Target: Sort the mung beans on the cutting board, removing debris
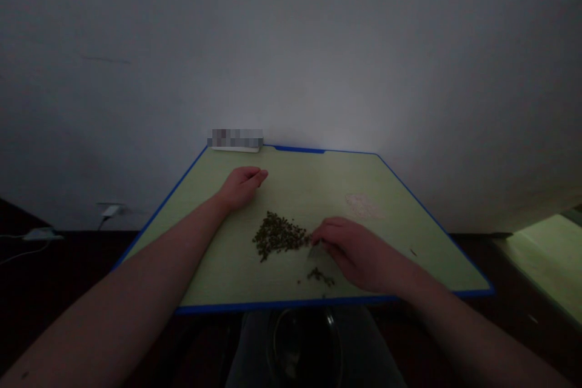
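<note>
A loose pile of small dark bean-like pieces [278, 234] lies on the pale green table [313, 179]. At the pile's right edge is my right hand [359, 253], its thumb and fingers drawn together and pointing down at the pieces. Whether a piece is between those fingertips is too dark to tell. A smaller scatter of pieces [320, 276] lies just below this hand, near the front edge. My left hand [243, 187] rests closed on the table, behind and left of the pile. Its curled fingers hide whatever may be inside.
Behind my right hand is a faint pinkish patch [364, 205]. A white box-like object [236, 140], partly blurred, stands at the back left by the wall. Blue edging borders the table. Below the front edge, at my lap, is a dark round vessel with a shiny rim [335, 322].
</note>
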A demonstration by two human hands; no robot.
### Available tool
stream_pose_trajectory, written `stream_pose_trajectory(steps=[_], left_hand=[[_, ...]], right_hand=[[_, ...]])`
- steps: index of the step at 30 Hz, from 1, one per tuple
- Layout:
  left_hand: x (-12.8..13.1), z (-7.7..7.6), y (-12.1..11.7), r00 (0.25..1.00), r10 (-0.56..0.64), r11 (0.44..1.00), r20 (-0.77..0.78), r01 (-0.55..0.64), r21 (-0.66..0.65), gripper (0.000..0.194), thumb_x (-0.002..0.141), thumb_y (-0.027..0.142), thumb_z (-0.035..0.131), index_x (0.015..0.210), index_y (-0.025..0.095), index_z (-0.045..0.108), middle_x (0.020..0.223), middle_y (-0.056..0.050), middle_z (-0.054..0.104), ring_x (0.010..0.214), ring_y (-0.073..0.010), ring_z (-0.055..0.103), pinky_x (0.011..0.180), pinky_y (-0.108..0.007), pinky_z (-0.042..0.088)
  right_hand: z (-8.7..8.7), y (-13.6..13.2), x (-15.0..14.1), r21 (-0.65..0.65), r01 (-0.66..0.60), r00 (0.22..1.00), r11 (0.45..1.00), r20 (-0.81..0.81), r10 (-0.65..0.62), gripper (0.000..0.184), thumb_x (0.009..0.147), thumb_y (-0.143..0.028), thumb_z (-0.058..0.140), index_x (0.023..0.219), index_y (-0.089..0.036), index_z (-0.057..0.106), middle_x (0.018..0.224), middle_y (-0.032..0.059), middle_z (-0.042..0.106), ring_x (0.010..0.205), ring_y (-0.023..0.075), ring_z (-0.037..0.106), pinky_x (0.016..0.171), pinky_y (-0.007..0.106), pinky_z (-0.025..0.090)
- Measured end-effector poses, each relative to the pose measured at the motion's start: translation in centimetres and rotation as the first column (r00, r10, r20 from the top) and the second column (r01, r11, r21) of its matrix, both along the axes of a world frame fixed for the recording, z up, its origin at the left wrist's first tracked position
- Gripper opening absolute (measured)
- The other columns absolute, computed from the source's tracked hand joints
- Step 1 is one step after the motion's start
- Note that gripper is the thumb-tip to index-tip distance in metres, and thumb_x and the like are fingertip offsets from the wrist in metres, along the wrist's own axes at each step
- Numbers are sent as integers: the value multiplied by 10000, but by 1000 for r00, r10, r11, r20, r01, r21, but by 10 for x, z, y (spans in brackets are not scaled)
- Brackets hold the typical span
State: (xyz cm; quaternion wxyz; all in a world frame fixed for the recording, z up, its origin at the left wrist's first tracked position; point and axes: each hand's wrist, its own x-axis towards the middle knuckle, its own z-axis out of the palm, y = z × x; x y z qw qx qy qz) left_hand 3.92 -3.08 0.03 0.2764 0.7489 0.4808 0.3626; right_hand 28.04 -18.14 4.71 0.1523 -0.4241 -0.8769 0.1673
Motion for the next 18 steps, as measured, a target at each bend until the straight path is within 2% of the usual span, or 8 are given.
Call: stream_pose_trajectory(steps=[4,6,8,12,15,18], left_hand=[[-1,1,0,999,-5,999,-52,8,53,428,816,473,392,511,177,344,468,48,295,475,-80,300,496,-249,215],[-1,1,1,998,-3,998,-59,7,61,431,816,475,390,510,176,346,470,48,292,477,-80,302,498,-248,220],[-1,0,1,999,-1,999,-48,4,52,426,814,476,394,513,176,351,474,50,290,476,-80,302,498,-246,224],[-1,-1,1,1000,-3,1000,-10,3,25,422,808,477,400,514,178,347,473,52,290,473,-78,294,492,-243,225],[0,0,1,1000,0,1000,-6,0,7,418,806,476,399,516,178,351,470,51,303,475,-78,296,488,-241,223],[1,1,1,1000,8,1000,-16,-8,4,419,805,476,400,514,177,355,464,49,310,477,-79,299,488,-240,223]], right_hand=[[-13,-9,34,98,185,983,978,-5,-186,271,836,-79,390,987,-166,597,910,72,612,863,170,560,775,316,449],[-22,-17,44,175,212,974,961,37,-222,291,837,-83,388,1014,-159,605,910,81,621,842,176,571,756,322,467],[-30,-27,47,288,167,976,943,88,-200,294,826,-87,413,1035,-141,613,902,93,635,838,192,571,741,339,477],[-39,-42,38,476,-13,992,880,120,-50,266,822,-115,463,1027,-138,630,879,80,681,815,203,575,740,365,475],[-41,-48,26,500,-47,992,865,123,-17,243,828,-141,482,1017,-150,635,913,66,694,829,196,581,738,346,473],[-40,-51,9,474,-11,985,880,157,-73,279,809,-111,506,1059,-162,620,957,61,688,864,191,578,767,340,465]])
